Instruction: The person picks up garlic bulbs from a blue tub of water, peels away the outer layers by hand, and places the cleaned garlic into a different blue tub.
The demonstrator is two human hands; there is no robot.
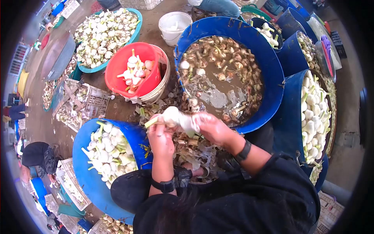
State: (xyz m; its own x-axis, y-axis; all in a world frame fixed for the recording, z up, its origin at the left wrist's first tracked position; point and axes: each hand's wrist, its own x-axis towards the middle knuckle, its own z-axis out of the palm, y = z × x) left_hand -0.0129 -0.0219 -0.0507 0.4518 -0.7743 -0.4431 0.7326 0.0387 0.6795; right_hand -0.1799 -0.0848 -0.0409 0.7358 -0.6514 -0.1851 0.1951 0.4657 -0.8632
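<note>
In the middle of the head view, my left hand (pixel 161 138) is closed on a white garlic bulb (pixel 171 116) with a short green stem pointing left. My right hand (pixel 212 128) is at the bulb's right side, its fingers pressed together on pale, motion-blurred peel (pixel 188 123). Both hands are above a heap of loose peelings (pixel 194 156). Just beyond them stands a big blue tub (pixel 272 78) of brown water with unpeeled bulbs. A blue tub (pixel 87 183) of clean white bulbs lies tilted at the left.
A red basin (pixel 117 62) with bulbs rests on a white bucket, near another white bucket (pixel 171 37). Behind is a teal basin (pixel 139 27) full of bulbs. Crates (pixel 97 99) stand left. More blue tubs (pixel 288 113) line the right. A person (pixel 37 158) bends at the far left.
</note>
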